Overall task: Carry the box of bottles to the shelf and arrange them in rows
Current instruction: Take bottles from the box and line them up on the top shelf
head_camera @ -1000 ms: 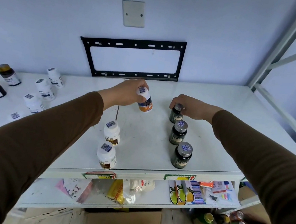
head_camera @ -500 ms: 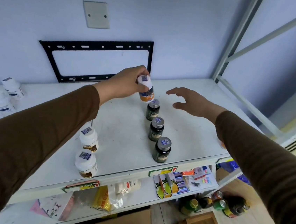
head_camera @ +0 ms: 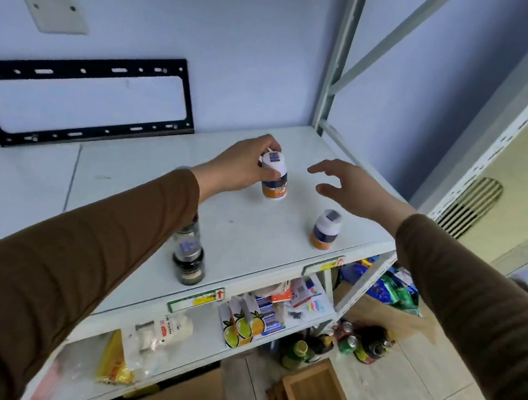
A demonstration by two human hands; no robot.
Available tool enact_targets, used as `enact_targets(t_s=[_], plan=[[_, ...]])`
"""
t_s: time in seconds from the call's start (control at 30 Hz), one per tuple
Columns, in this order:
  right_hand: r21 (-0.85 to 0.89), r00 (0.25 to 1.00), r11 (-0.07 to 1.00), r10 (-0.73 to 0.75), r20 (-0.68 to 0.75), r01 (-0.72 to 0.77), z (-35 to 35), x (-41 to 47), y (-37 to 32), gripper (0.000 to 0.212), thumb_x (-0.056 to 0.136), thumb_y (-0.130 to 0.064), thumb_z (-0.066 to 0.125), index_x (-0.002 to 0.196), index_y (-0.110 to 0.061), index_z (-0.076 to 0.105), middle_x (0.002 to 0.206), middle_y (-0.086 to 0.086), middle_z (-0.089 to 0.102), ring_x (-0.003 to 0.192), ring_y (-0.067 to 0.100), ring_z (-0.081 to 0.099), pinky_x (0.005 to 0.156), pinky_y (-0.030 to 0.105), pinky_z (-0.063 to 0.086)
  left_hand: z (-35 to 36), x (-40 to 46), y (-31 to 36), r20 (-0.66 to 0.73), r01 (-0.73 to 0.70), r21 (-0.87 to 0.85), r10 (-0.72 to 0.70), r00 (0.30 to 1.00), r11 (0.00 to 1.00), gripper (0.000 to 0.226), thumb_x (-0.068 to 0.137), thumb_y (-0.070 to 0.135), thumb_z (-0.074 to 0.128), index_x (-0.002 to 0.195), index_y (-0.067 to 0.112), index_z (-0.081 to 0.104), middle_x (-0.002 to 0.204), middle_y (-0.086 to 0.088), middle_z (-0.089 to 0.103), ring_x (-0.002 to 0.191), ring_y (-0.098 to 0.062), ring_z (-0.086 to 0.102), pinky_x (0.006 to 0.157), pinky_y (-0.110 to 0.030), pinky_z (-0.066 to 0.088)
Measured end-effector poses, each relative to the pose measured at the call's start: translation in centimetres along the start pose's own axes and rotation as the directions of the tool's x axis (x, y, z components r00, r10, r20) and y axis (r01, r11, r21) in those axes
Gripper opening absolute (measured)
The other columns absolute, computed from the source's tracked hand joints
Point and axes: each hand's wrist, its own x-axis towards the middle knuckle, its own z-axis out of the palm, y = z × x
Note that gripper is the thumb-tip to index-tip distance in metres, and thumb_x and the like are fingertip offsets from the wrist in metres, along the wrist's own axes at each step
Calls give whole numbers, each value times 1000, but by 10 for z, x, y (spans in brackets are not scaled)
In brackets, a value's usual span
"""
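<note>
White orange-banded bottle (head_camera: 274,177) upright in left hand (head_camera: 240,168), its twin (head_camera: 325,229) near shelf (head_camera: 253,231) edge, dark bottle (head_camera: 188,262) front-left.

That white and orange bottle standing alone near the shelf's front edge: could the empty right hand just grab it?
Probably yes. The right hand hovers open and empty just behind the standing white and orange bottle, with only bare shelf top between them. The left hand holds another bottle off to the side.
</note>
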Motion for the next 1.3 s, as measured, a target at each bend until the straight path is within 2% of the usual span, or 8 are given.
enact_targets(t_s=[0.17, 0.47, 0.6, 0.7, 0.83, 1.0, 1.13, 1.3], plan=[[19, 1000, 1000, -9, 12, 9, -2, -13, 49, 35, 97, -24, 57, 131, -28, 55, 136, -5, 54, 119, 14, 51, 101, 26, 38, 60, 28, 12, 27, 70, 22, -71, 997, 997, 31, 81, 22, 75, 108, 19, 59, 105, 1, 66, 92, -19, 65, 86, -39, 53], [87, 999, 996, -21, 47, 17, 8, -24, 94, 34, 97, -25, 57, 130, -28, 56, 131, -6, 57, 114, 13, 53, 98, 30, 42, 99, 55, -1, 18, 171, 88, -173, 985, 981, 33, 82, 22, 75, 111, 20, 59, 107, -1, 66, 93, -21, 65, 84, -35, 53], [113, 998, 993, -18, 56, 12, 16, -23, 103, 32, 97, -24, 58, 129, -28, 57, 130, -5, 57, 114, 13, 53, 100, 32, 44, 105, 59, -2, 7, 189, 93, -191, 982, 978, 30, 81, 30, 76, 105, 30, 58, 103, 8, 65, 89, -12, 65, 74, -33, 54], [126, 998, 992, -14, 66, 6, 21, -22, 105, 32, 96, -25, 58, 128, -29, 58, 131, -4, 57, 114, 14, 54, 102, 37, 45, 111, 58, 3, -8, 205, 94, -205, 979, 974, 30, 82, 35, 75, 105, 31, 57, 106, 8, 64, 91, -13, 64, 68, -30, 54], [131, 998, 991, -9, 69, 0, 26, -24, 105, 32, 96, -25, 58, 127, -30, 58, 131, -3, 58, 114, 14, 55, 101, 39, 46, 119, 57, 5, -57, 218, 94, -214, 975, 971, 34, 84, 36, 73, 112, 26, 56, 113, 2, 65, 95, -18, 64, 59, -23, 41], [128, 999, 991, 26, 44, -31, 30, -34, 102, 35, 96, -25, 58, 130, -28, 55, 129, -5, 60, 113, 15, 55, 100, 38, 47, 118, 42, 2, -72, 230, 88, -224, 972, 969, 54, 82, 36, 76, 127, 23, 49, 124, -1, 58, 97, -19, 64, 81, -30, 47], [107, 998, 992, 64, -10, -62, 32, -52, 98, 38, 95, -25, 58, 132, -24, 53, 129, -3, 60, 114, 19, 55, 97, 34, 45, 112, 13, -3, -128, 230, 105, -216, 968, 968, 59, 83, 36, 76, 132, 20, 47, 125, -2, 55, 100, -19, 59, 82, -29, 44], [124, 994, 989, 94, -57, -86, 40, -98, 85, 40, 94, -24, 59, 133, -22, 54, 133, 1, 58, 120, 21, 52, 98, 29, 39, 113, -42, 5, -131, 205, 120, -189, 973, 971, 57, 85, 34, 74, 133, 18, 48, 130, -3, 54, 107, -17, 56, 89, -30, 46]])
